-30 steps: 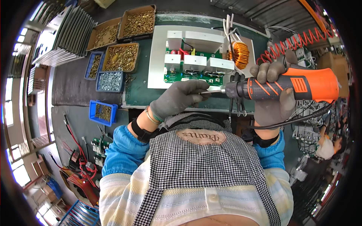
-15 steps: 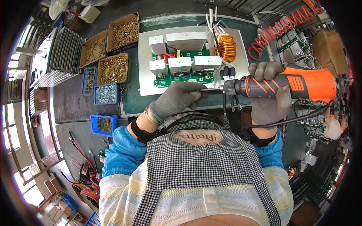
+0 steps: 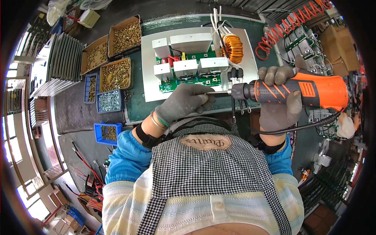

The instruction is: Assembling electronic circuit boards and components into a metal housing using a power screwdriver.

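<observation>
My right hand, in a grey glove, grips an orange and black electric screwdriver, held sideways with its chuck pointing left. The gloved fingers of my left hand pinch the tip end of the metal driver bit that sticks out of the chuck. Whether a screw sits at the tip is hidden by the fingers. Just beyond both hands lies a metal plate carrying a green circuit board, several silver heat-sink blocks and an orange copper-wound coil. Black cable ends with ring terminals hang off its near edge.
Several trays of brass-coloured screws stand at the left, with a blue bin of silver fasteners and another blue bin nearer me. A red coiled hose hangs at the upper right. The screwdriver's black cord crosses my right wrist.
Both hands and the screwdriver keep almost the same pose. The plate and trays appear shifted slightly to the left in view.
</observation>
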`<state>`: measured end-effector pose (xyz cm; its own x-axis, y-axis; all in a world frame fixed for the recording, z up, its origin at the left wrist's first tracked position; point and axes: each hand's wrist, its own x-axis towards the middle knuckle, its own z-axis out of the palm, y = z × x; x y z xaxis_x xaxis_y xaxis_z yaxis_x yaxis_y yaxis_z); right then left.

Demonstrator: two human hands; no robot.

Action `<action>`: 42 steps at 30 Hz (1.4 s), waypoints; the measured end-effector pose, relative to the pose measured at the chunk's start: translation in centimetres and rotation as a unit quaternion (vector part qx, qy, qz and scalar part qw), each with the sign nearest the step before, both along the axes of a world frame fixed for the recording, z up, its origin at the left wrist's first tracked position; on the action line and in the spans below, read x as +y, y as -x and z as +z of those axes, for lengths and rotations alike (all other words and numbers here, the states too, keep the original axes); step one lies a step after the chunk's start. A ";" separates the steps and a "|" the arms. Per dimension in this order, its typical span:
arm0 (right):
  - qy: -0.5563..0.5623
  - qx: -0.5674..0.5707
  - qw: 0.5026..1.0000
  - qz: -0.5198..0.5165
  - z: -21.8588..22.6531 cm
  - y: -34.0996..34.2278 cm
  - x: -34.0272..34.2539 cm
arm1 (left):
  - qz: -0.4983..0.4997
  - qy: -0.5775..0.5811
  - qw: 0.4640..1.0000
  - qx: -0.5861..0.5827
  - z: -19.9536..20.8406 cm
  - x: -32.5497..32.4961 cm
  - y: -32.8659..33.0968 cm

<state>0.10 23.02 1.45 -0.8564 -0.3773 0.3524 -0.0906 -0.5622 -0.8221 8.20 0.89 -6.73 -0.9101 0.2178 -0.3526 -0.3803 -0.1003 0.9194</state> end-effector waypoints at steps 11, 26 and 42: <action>-0.020 -0.064 0.995 -0.077 -0.4 -0.1 -1.3 | -0.005 0.196 0.980 0.041 0.4 0.2 0.5; -0.076 0.047 0.992 -0.088 -2.0 1.7 -0.8 | 0.014 0.077 0.997 0.009 -0.8 -3.0 -0.4; -0.107 0.160 0.954 0.229 -3.3 5.6 -3.8 | 0.262 0.199 0.936 -0.128 -2.1 -15.3 -15.4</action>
